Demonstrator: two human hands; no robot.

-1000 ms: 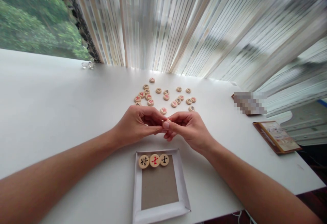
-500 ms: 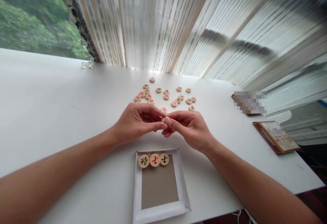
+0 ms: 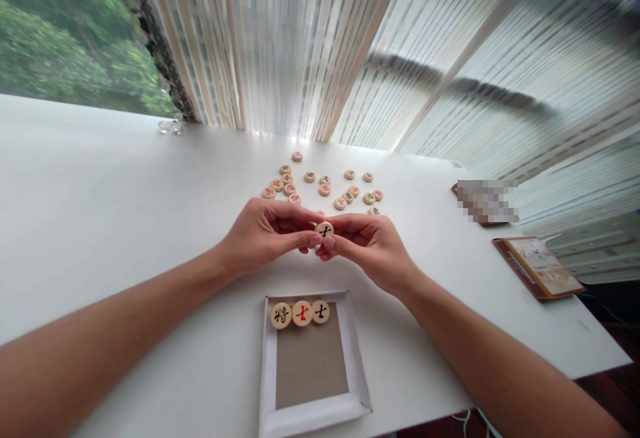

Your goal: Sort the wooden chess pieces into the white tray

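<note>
Left hand (image 3: 263, 235), right hand (image 3: 367, 241) hold disc (image 3: 325, 229) lettered black "士".

The discs (image 3: 302, 314) look smooth wood, the tray (image 3: 310, 371) matt card, the tabletop (image 3: 125, 198) glossy.

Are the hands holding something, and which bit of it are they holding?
Yes, a round wooden piece with a black character. The left hand and right hand pinch it by its rim, from opposite sides.
</note>
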